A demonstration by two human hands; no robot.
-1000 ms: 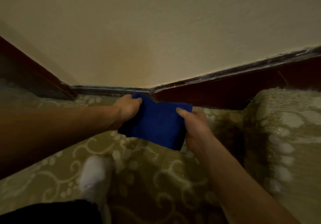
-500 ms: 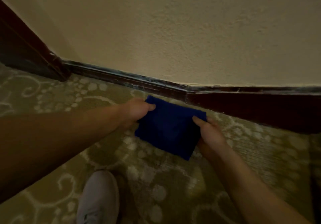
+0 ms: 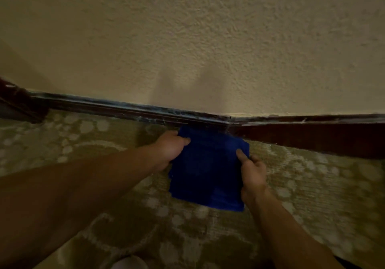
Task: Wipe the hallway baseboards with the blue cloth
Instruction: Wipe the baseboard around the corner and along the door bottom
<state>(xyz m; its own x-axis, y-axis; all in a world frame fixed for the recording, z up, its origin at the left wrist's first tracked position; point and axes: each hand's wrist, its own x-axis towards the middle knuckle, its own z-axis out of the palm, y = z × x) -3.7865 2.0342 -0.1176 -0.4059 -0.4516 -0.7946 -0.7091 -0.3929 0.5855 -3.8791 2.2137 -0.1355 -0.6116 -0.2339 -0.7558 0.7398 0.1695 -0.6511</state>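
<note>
Gripping blue cloth (image 3: pixel 206 170) edges, left hand (image 3: pixel 169 148), right hand (image 3: pixel 253 175), arms outstretched; cloth top touching baseboard (image 3: pixel 125 110)

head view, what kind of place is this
Probably a hallway or room edge in a home: a textured cream wall meets patterned carpet, with a dark baseboard along the foot. Both hands hold a blue cloth by it.

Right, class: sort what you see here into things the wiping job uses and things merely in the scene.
Part of the job: blue cloth, left hand, right hand, baseboard.

Just there: patterned carpet, textured wall, white shoe toe.
</note>
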